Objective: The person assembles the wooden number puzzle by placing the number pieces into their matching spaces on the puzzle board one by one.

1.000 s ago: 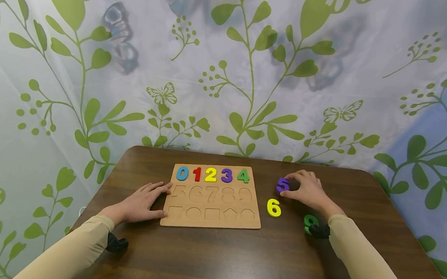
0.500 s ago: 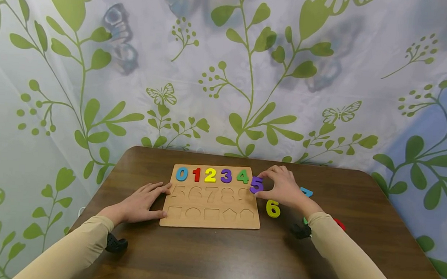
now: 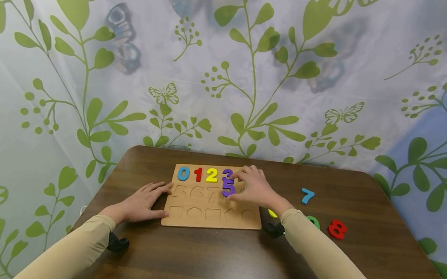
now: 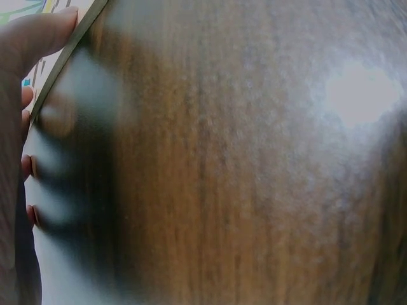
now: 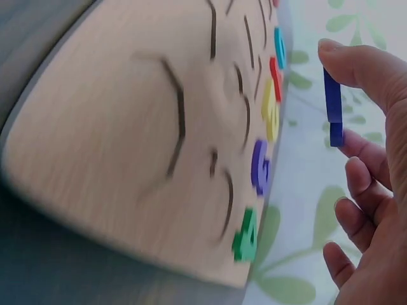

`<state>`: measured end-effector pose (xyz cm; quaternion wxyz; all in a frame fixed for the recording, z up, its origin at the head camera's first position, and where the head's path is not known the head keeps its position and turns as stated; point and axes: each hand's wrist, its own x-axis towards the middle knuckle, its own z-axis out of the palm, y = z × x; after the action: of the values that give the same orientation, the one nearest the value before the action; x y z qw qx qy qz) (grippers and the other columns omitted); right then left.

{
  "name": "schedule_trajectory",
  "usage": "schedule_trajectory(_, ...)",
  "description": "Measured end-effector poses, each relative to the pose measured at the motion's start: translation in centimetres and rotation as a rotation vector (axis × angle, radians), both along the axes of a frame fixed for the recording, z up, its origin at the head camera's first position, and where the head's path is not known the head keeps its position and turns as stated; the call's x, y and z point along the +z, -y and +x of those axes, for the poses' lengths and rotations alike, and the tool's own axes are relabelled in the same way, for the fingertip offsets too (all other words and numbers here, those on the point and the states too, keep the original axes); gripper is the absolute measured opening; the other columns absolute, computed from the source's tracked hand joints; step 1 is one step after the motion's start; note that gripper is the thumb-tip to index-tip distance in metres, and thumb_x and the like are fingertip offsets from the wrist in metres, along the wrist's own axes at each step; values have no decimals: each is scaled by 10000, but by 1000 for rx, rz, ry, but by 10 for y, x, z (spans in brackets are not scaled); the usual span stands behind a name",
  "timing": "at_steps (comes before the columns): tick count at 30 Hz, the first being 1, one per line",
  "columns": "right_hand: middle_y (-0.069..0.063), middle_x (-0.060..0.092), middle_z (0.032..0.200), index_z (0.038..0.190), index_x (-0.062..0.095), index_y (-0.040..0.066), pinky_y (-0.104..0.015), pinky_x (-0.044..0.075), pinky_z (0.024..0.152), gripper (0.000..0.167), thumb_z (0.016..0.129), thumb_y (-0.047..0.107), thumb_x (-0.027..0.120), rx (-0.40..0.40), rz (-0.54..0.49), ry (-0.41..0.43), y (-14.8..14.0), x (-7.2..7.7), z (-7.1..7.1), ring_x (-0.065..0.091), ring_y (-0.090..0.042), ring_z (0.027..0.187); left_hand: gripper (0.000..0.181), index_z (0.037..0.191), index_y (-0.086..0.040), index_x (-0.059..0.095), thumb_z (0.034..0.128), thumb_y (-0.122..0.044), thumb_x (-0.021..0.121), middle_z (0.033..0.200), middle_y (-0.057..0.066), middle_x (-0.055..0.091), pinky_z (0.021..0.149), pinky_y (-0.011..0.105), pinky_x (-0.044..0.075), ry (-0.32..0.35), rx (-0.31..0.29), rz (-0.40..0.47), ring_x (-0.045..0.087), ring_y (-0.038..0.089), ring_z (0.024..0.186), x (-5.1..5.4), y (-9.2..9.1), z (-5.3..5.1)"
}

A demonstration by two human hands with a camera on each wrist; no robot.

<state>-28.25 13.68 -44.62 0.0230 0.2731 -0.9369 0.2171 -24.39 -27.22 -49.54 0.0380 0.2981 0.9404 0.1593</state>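
My right hand (image 3: pixel 255 187) pinches a purple number 5 (image 3: pixel 228 189) between thumb and index finger, raised over the wooden number board (image 3: pixel 203 224). In the right wrist view the 5 is seen edge-on, apart from the board. Along the board's top row sit a blue 0 (image 3: pixel 183 173), red 1 (image 3: pixel 198 174), yellow 2 (image 3: pixel 211 175), purple 3 (image 3: pixel 227 172) and green 4 (image 5: pixel 245 237); the 4 is mostly hidden by my hand in the head view. My left hand (image 3: pixel 140 203) rests with extended fingers and thumb touching the board's left edge.
On the brown table (image 3: pixel 201 257), right of the board, lie a blue 7 (image 3: pixel 307 196), a red 8 (image 3: pixel 337 229), a partly covered green piece (image 3: pixel 314 222) and a yellow 6 (image 3: pixel 272 213) mostly behind my right wrist. A patterned cloth (image 3: pixel 195 91) hangs behind the table.
My right hand has carried the purple 5 leftward from the table's right side to over the board. The 7 and 8 have come into sight. My left hand has stayed at the board's edge.
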Motion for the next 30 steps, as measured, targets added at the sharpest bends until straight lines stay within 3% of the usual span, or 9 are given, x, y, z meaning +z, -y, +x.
schedule_trajectory(6,13,590,1264,1171,696,265,-561,269,1093,543,741,542,878,52,16,-1,30,-4,0,434,-258,1282,759,1452,-157,511,921,-692,598,1654,70,319,1173,654,204,4,-1,-3,273,401,1499,1,0,0)
schedule_trajectory(13,34,587,1194,1222,697,238,-504,322,1045,590,763,580,842,72,63,21,60,-10,-4,449,-224,1225,747,1440,-155,514,921,-686,602,1657,67,314,1184,638,190,0,-1,-5,265,395,1504,0,1,-1)
schedule_trajectory(19,29,587,1276,1201,693,270,-518,306,1086,558,767,597,821,80,91,28,79,-14,-7,432,-232,1280,760,1446,-146,512,918,-684,605,1657,63,314,1186,641,183,9,8,-4,261,396,1505,0,0,-1)
schedule_trajectory(26,74,577,1099,1193,690,263,-505,318,1024,559,769,607,809,102,89,41,101,-17,-10,432,-178,1105,779,1472,-170,495,912,-701,597,1669,22,289,1198,622,166,27,9,-8,239,369,1519,-1,0,-2)
schedule_trajectory(30,72,582,1143,1175,690,272,-542,309,1070,542,765,605,815,114,92,64,113,-18,-11,435,-174,1105,786,1480,-169,490,914,-705,591,1673,17,278,1200,618,158,28,3,-6,233,366,1522,-2,0,-2)
